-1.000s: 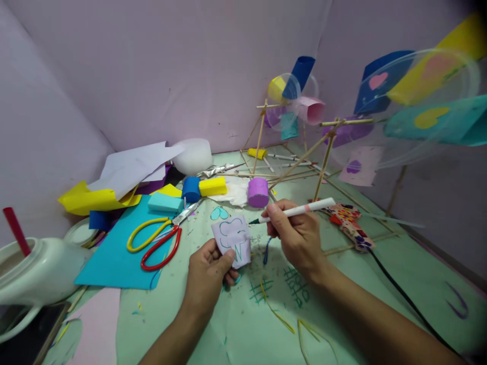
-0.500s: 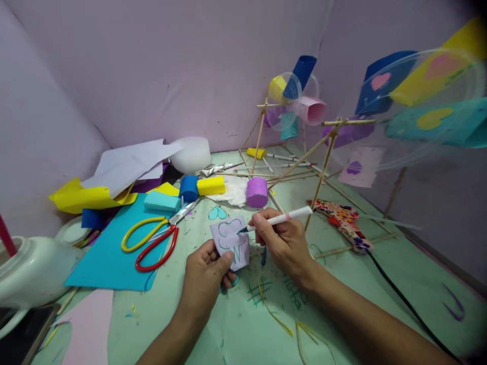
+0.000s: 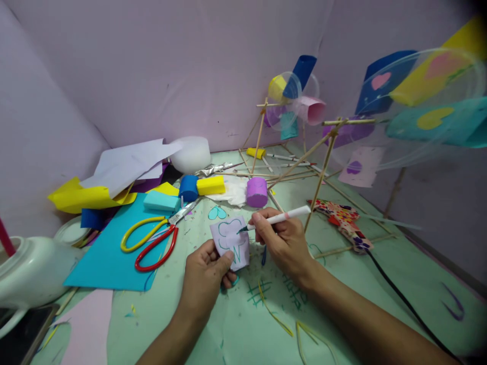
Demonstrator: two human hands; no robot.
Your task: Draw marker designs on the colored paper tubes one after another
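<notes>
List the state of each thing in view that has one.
left hand, pinching the lilac paper at its lower edge.
right hand, gripping the marker.
marker, uncapped, tip on the lilac paper.
lilac paper, held, green drawing on it.
scissors, lying flat, handles on the blue sheet.

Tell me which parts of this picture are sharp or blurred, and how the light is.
Head view: left hand, right hand, pen and small lilac paper are sharp; the big paper windmill at the right edge is blurred and stretched; the white jug at the left looks bent by the lens; in the same head view, light is soft and even, shadows faint.
</notes>
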